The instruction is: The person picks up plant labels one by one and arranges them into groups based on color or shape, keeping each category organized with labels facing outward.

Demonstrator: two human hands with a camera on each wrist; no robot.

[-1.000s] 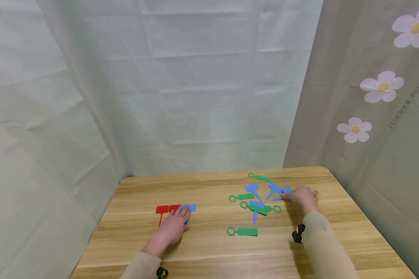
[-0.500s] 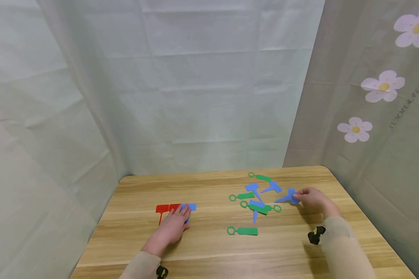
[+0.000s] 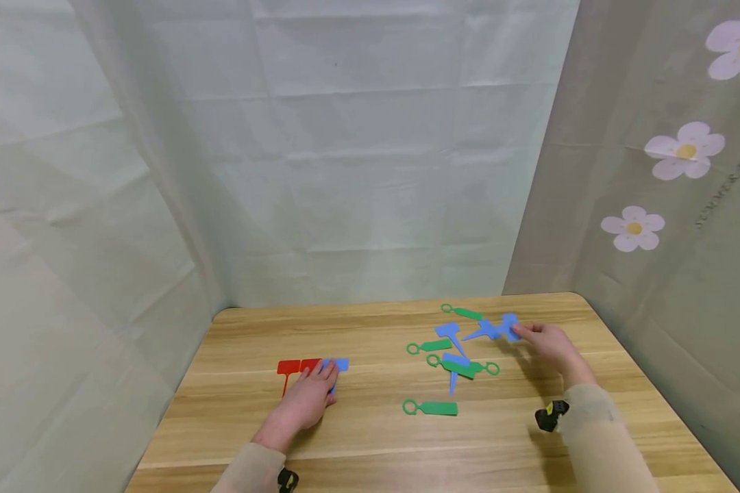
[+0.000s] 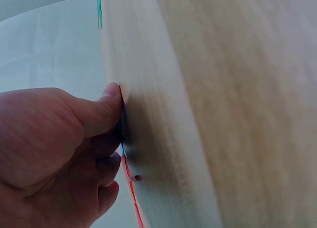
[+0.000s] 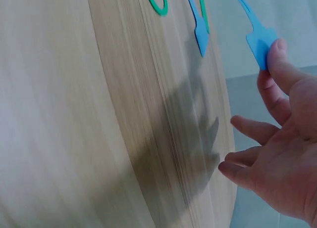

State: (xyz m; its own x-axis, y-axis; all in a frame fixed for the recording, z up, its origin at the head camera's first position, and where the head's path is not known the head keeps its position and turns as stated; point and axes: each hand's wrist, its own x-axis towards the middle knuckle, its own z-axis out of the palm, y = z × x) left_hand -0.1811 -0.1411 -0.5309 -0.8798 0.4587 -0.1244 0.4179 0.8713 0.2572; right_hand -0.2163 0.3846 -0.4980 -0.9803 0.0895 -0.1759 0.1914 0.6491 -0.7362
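My right hand point(image 3: 551, 348) pinches a blue T-shaped plant label point(image 3: 509, 324) by its broad head, between thumb and index finger. In the right wrist view this label point(image 5: 257, 42) is raised off the table with its stem pointing away, and the other fingers are spread. My left hand point(image 3: 308, 400) rests with extended fingers on a blue T-shaped label point(image 3: 342, 363), partly covering it, and on the edge of a red one point(image 3: 310, 362). Another red label point(image 3: 288, 367) lies just left, heads in a row. Its stem runs partly behind the hand.
Several green ring tags point(image 3: 439, 409) lie scattered on the wooden table point(image 3: 370, 459). Among them are more blue labels, one point(image 3: 484, 330) close to the held label, another point(image 3: 449, 330) left of it, and one point(image 3: 453, 383) partly under a green tag. Cloth curtains point(image 3: 370, 171) surround the table.
My right hand has drawn a blue label rightward out of the group, then lifted it back and slightly left. The neighbouring blue label has turned. My left hand stays in place.
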